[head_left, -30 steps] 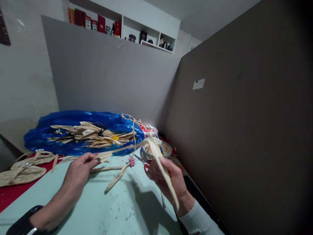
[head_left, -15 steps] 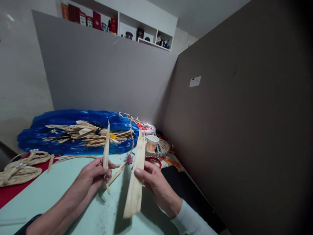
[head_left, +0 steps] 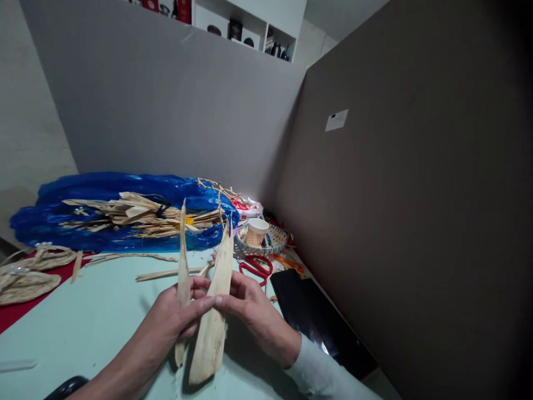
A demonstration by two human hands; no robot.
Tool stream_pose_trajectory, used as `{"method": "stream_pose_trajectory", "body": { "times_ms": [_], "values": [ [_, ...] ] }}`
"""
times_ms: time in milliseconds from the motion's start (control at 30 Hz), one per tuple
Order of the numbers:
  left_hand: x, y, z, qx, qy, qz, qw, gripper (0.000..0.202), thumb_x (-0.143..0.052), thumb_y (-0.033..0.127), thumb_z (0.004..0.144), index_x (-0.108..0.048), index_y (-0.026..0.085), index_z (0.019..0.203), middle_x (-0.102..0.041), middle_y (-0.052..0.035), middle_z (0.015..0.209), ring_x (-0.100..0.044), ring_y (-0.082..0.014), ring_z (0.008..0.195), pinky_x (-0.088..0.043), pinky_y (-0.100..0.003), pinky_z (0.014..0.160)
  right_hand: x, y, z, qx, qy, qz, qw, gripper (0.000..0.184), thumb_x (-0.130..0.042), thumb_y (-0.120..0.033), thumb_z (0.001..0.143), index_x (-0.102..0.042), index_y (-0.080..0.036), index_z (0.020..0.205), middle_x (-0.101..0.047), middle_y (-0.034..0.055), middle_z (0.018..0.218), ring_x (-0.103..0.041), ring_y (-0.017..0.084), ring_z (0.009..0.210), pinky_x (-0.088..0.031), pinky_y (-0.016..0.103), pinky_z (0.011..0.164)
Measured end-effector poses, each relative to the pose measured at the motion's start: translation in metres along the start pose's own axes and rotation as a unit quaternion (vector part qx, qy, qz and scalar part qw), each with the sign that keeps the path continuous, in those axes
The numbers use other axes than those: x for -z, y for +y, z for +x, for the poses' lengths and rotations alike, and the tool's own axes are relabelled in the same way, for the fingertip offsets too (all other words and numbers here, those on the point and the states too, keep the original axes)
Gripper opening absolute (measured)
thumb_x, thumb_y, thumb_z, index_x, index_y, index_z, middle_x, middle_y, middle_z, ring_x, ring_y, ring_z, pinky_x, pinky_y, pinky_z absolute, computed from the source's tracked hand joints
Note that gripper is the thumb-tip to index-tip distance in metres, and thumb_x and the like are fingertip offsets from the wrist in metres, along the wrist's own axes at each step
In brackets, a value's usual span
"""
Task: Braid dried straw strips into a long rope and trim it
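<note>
A narrow dried corn husk strip (head_left: 183, 261) stands upright in my left hand (head_left: 164, 314), whose fingers are closed round it. My left thumb also presses against a wider pale corn husk (head_left: 208, 344). That wide husk is pinched between the thumb and fingers of my right hand (head_left: 260, 319), its thin tips pointing up and its broad end down towards the table. Both thumbs meet near its middle. Some fingers are hidden behind the husks. Beyond my hands, a thin husk strip (head_left: 162, 274) lies on the pale green tabletop (head_left: 95, 311).
A blue plastic bag (head_left: 104, 183) at the back carries a bundle of husks (head_left: 137, 214). Red-handled scissors (head_left: 268, 272) lie near a woven basket (head_left: 281, 240) holding a paper cup (head_left: 256, 233). A black flat object (head_left: 320, 322) lies right; braided pieces (head_left: 29, 289) lie left.
My hands have come together, and the wide husk has moved left so that my left thumb touches it. The view has tipped down, and the red scissors show more fully.
</note>
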State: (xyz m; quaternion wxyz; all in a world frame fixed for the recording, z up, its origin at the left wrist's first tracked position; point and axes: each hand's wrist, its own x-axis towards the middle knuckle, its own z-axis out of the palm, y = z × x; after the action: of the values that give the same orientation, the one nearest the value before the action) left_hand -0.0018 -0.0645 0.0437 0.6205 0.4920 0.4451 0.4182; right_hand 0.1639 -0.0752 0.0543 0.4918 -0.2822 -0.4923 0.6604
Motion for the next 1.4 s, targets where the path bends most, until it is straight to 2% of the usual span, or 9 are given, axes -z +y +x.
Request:
{"method": "stream_pose_trajectory", "body": {
  "times_ms": [133,300,467,667,767,1000,1200,1300,1400],
  "values": [
    [-0.002,0.005,-0.004,-0.001,0.018,0.016,1.0,0.042,-0.081,0.047,0.063,-0.066,0.018,0.089,-0.066,0.0008,0.066,-0.058,-0.0143,0.056,-0.039,-0.023,0.051,0.006,0.002,0.002,-0.021,0.076,-0.021,0.997,0.033,-0.085,-0.028,0.063,-0.067,-0.014,0.087,-0.064,-0.0017,0.073,-0.056,0.011,0.065,-0.043,0.023,0.066],
    [-0.005,0.007,-0.01,-0.012,0.014,0.127,0.992,0.038,-0.069,0.055,0.071,-0.061,0.018,0.068,-0.037,0.0096,0.049,-0.029,-0.0089,0.044,-0.02,-0.023,0.045,0.005,0.004,0.002,-0.021,0.094,-0.064,0.993,0.036,-0.087,-0.033,0.06,-0.063,-0.015,0.081,-0.064,-0.0013,0.074,-0.055,0.011,0.066,-0.04,0.023,0.065],
    [-0.003,0.002,-0.008,-0.019,0.021,0.12,0.992,0.033,-0.069,0.05,0.069,-0.061,0.018,0.067,-0.049,0.0041,0.061,-0.04,-0.0132,0.057,-0.029,-0.025,0.053,0.002,0.006,0.002,-0.043,0.081,-0.073,0.993,0.041,-0.087,-0.037,0.058,-0.063,-0.015,0.083,-0.065,-0.0006,0.076,-0.057,0.013,0.068,-0.042,0.025,0.068],
    [-0.002,-0.003,-0.005,-0.014,0.03,0.125,0.992,0.026,-0.072,0.043,0.067,-0.063,0.019,0.068,-0.044,0.0081,0.054,-0.031,-0.0104,0.05,-0.021,-0.023,0.045,-0.001,0.006,0.003,-0.066,0.089,-0.069,0.991,0.046,-0.088,-0.033,0.053,-0.063,-0.013,0.085,-0.067,0.0012,0.079,-0.059,0.014,0.072,-0.045,0.026,0.072],
    [-0.003,-0.002,-0.007,-0.044,0.035,0.15,0.987,0.022,-0.07,0.04,0.068,-0.062,0.019,0.068,-0.051,0.0059,0.059,-0.042,-0.0132,0.055,-0.031,-0.023,0.049,-0.002,0.007,0.001,-0.066,0.106,-0.064,0.99,0.047,-0.089,-0.029,0.051,-0.061,-0.013,0.085,-0.065,-0.0005,0.075,-0.057,0.012,0.07,-0.044,0.024,0.069],
    [-0.012,0.004,-0.012,-0.106,0.048,0.263,0.958,0.021,-0.055,0.039,0.073,-0.061,0.02,0.081,-0.063,-0.0015,0.075,-0.061,-0.0264,0.08,-0.046,-0.032,0.072,-0.004,0.009,-0.001,-0.067,0.11,-0.034,0.991,0.049,-0.09,-0.024,0.049,-0.053,-0.016,0.079,-0.059,-0.0052,0.067,-0.05,0.009,0.063,-0.037,0.02,0.061],
    [-0.017,0.007,-0.013,-0.148,0.109,0.339,0.923,0.013,-0.046,0.036,0.068,-0.052,0.024,0.068,-0.061,-0.0038,0.072,-0.058,-0.026,0.071,-0.045,-0.035,0.069,-0.006,0.003,-0.002,-0.054,0.07,-0.004,0.996,0.046,-0.09,-0.024,0.051,-0.053,-0.016,0.079,-0.06,-0.0043,0.069,-0.051,0.009,0.064,-0.037,0.021,0.065],
    [-0.012,0.008,-0.013,-0.135,0.093,0.31,0.937,0.014,-0.047,0.036,0.073,-0.054,0.024,0.074,-0.06,-0.0014,0.073,-0.056,-0.0244,0.071,-0.045,-0.035,0.071,-0.005,-0.003,-0.002,-0.042,0.065,-0.004,0.997,0.045,-0.09,-0.024,0.052,-0.058,-0.015,0.083,-0.061,-0.004,0.069,-0.053,0.01,0.065,-0.039,0.022,0.066],
    [-0.004,0.008,-0.01,-0.117,0.051,0.227,0.966,0.02,-0.054,0.038,0.079,-0.059,0.023,0.09,-0.066,-0.0017,0.089,-0.06,-0.0245,0.086,-0.046,-0.034,0.082,-0.003,-0.007,-0.002,-0.052,0.033,0.012,0.998,0.042,-0.089,-0.027,0.055,-0.064,-0.013,0.085,-0.063,-0.0011,0.073,-0.055,0.011,0.069,-0.041,0.023,0.07]
  ]
}}
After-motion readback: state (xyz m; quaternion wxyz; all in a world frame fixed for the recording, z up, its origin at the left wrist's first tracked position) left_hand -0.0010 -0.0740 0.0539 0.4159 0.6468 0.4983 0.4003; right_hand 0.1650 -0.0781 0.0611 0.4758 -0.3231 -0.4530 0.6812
